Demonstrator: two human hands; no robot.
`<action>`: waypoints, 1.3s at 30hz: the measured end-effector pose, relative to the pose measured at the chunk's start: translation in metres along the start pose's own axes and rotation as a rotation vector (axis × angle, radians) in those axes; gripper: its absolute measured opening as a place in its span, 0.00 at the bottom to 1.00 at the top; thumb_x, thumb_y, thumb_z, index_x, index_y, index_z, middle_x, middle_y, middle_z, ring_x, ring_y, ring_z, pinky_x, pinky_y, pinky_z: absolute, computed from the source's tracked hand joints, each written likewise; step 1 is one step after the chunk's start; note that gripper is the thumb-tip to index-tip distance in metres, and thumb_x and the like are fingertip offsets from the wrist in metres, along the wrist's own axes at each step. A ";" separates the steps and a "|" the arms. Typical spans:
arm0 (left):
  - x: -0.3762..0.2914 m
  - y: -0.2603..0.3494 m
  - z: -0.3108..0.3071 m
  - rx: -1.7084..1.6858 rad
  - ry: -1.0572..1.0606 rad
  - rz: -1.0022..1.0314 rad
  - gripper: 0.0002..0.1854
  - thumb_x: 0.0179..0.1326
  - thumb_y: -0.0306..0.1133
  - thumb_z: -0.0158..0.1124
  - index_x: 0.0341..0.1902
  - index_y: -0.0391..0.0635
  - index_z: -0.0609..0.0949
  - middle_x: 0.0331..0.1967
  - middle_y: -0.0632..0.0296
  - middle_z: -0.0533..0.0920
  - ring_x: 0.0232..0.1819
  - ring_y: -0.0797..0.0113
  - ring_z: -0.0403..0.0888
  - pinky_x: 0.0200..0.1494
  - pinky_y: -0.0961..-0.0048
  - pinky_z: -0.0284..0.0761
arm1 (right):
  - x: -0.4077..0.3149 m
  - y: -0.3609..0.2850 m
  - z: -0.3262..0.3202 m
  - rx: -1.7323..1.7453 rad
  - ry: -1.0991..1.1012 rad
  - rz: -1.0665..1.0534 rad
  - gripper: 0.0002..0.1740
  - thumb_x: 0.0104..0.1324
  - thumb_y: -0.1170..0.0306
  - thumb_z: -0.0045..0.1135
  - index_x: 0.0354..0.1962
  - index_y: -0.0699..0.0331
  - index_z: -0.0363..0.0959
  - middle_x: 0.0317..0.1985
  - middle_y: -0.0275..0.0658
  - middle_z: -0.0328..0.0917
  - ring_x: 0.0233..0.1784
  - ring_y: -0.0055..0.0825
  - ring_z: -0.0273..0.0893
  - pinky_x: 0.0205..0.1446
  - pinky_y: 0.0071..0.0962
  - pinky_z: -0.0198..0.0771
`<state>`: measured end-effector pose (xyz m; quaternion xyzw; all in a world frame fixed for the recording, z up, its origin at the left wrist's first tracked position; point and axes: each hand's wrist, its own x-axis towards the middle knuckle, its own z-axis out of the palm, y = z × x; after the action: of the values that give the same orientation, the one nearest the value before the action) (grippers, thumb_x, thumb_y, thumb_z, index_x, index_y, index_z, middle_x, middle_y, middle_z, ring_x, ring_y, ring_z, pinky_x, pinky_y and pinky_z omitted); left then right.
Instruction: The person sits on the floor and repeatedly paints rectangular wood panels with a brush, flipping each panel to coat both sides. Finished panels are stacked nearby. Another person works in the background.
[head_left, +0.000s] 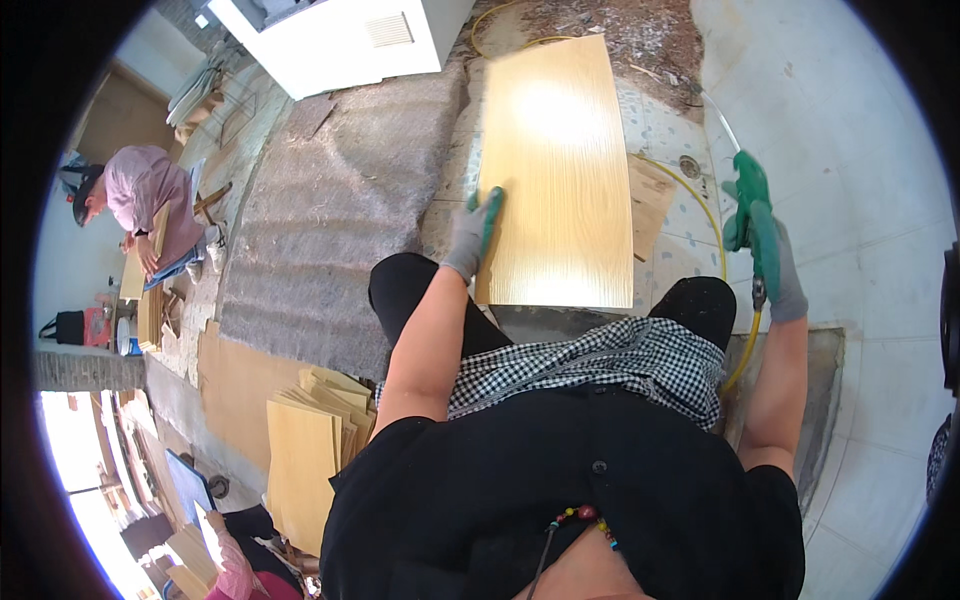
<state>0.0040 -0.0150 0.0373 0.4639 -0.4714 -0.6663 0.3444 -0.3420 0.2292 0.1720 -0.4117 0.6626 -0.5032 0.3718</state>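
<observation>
A light wood-grain board (559, 195) lies flat before me, its far end bright with glare. My left hand (476, 232), in a grey and green work glove, rests at the board's left edge, thumb and fingers around that edge. Off to the right, my right hand (761, 240), in a like glove, is closed around an air blow gun, whose thin metal nozzle (720, 118) points away from me. A yellow air hose (746, 356) joins the gun below my hand. The gun's body is mostly hidden by the glove.
Stacked boards (304, 450) stand left of me, beside a grey mat (330, 217). One person (154, 195) handles boards at far left; another (251, 562) is at lower left. A white cabinet (360, 37) stands ahead. A thin wooden sheet (651, 199) and a tiled wall (825, 172) are to the right.
</observation>
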 end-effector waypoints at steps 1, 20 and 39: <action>0.006 -0.002 -0.001 0.100 0.066 0.027 0.28 0.66 0.54 0.64 0.49 0.36 0.82 0.36 0.53 0.86 0.30 0.65 0.84 0.35 0.67 0.80 | 0.000 -0.003 -0.007 -0.044 -0.032 0.052 0.27 0.76 0.50 0.47 0.48 0.67 0.79 0.27 0.33 0.77 0.27 0.19 0.73 0.35 0.23 0.71; -0.019 0.019 -0.087 -0.233 0.395 0.411 0.16 0.69 0.43 0.65 0.41 0.40 0.81 0.32 0.66 0.82 0.32 0.75 0.76 0.34 0.72 0.74 | -0.042 0.019 0.021 0.081 -0.122 0.300 0.37 0.75 0.52 0.48 0.77 0.48 0.48 0.60 0.38 0.69 0.31 0.16 0.69 0.33 0.20 0.69; -0.366 -0.155 -0.350 -0.792 1.559 0.666 0.25 0.66 0.39 0.69 0.62 0.51 0.69 0.54 0.60 0.79 0.50 0.58 0.81 0.45 0.52 0.83 | -0.003 0.082 0.053 0.091 -0.295 0.442 0.36 0.77 0.49 0.44 0.78 0.40 0.45 0.72 0.35 0.59 0.51 0.24 0.70 0.55 0.29 0.71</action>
<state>0.4525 0.2547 -0.0458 0.4697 0.0454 -0.1463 0.8695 -0.3069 0.2254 0.0812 -0.3087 0.6518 -0.3735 0.5834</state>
